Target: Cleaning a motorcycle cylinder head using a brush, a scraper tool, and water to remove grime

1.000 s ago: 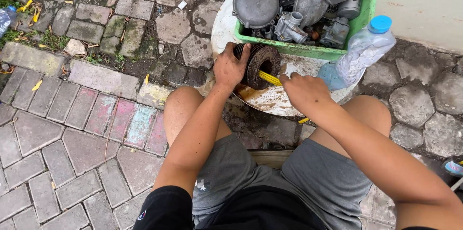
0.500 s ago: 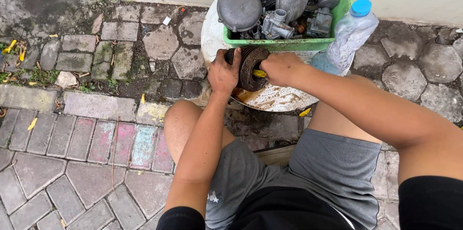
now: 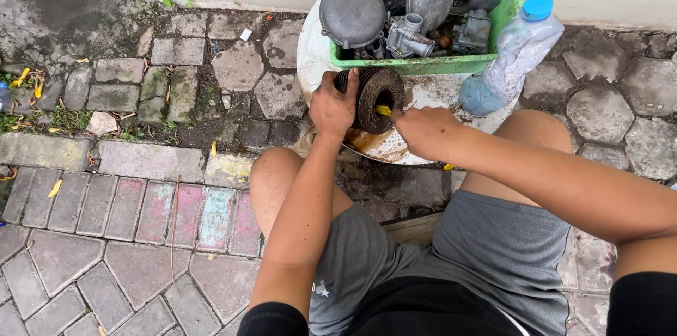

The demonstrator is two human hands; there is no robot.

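Over the white basin (image 3: 310, 61), left hand (image 3: 333, 107) gripping rusty finned cylinder (image 3: 377, 96); right hand (image 3: 422, 128) holding yellow tool (image 3: 383, 110)

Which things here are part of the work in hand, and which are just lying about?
In hand:
left hand steadying the finned engine cylinder
right hand pushing a yellow-handled tool into its bore
white basin with brown liquid underneath

Lying about:
green crate of grey engine parts
plastic bottle, blue cap
stone paving
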